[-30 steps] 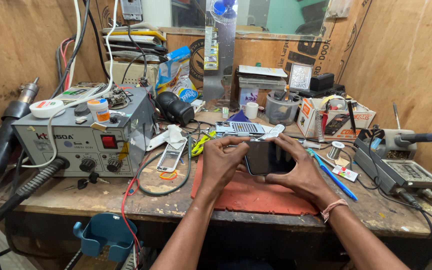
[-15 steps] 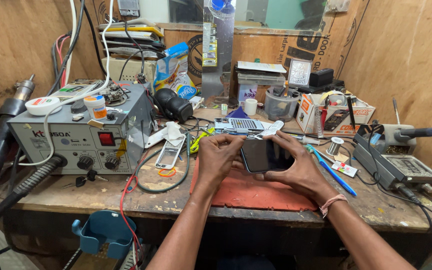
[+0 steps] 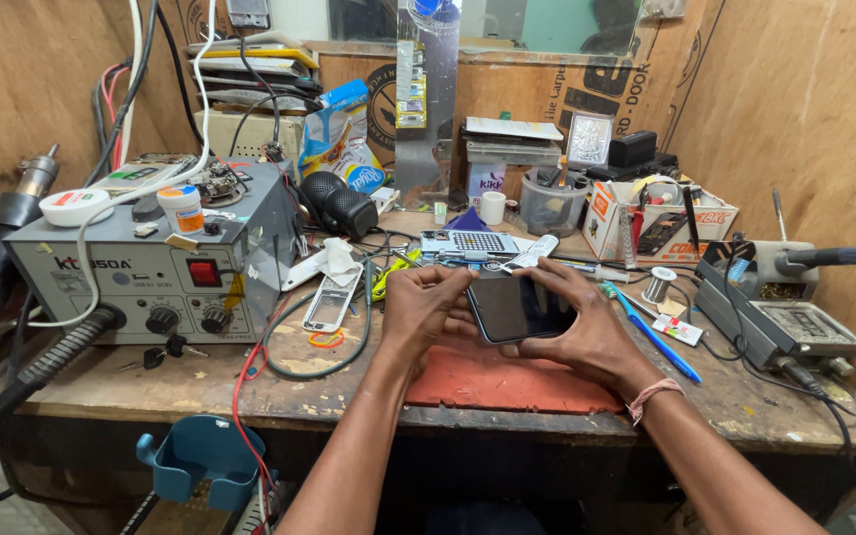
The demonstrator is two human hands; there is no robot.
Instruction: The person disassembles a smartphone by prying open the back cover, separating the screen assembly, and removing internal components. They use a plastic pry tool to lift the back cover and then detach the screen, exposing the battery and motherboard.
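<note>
A dark smartphone [image 3: 519, 307] with a black screen is held a little above a red work mat [image 3: 507, 381] at the bench's front middle. My left hand [image 3: 426, 309] grips its left end, fingers curled over the edge. My right hand [image 3: 587, 322] cradles its right end and underside, thumb along the top edge. A pink band [image 3: 649, 396] circles my right wrist.
A grey hot-air rework station [image 3: 156, 272] with hose stands at the left. A soldering station [image 3: 780, 317] sits at the right, with a blue pen-like tool [image 3: 651, 332] beside it. A bare phone frame [image 3: 329, 302], cables, boxes and small parts crowd the wooden bench [image 3: 101, 381].
Both hands have kept hold of the phone and shifted it slightly; the camera view has tilted a little. Nothing else has moved.
</note>
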